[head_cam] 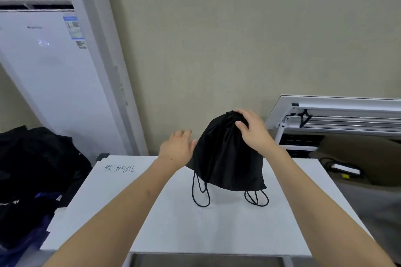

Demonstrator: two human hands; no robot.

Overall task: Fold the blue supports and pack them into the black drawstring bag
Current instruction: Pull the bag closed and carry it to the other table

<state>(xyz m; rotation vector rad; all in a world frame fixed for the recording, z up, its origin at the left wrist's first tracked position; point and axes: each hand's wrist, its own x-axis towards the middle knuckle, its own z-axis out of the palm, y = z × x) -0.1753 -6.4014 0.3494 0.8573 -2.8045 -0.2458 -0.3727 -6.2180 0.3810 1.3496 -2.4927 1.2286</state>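
The black drawstring bag (225,158) stands bulging on the white table (195,223), its mouth gathered at the top and its cord loops lying on the table in front. My right hand (251,130) rests on the gathered top, fingers curled over it. My left hand (178,147) is beside the bag's left flank, fingers apart, the fingertips touching or nearly touching the fabric. No blue supports are visible; what is inside the bag is hidden.
A tall white air conditioner (50,60) stands at the back left. Dark bags and blue cloth (32,180) are piled left of the table. A white metal frame (336,115) and a power strip (345,171) sit to the right. Handwriting (119,168) marks the table.
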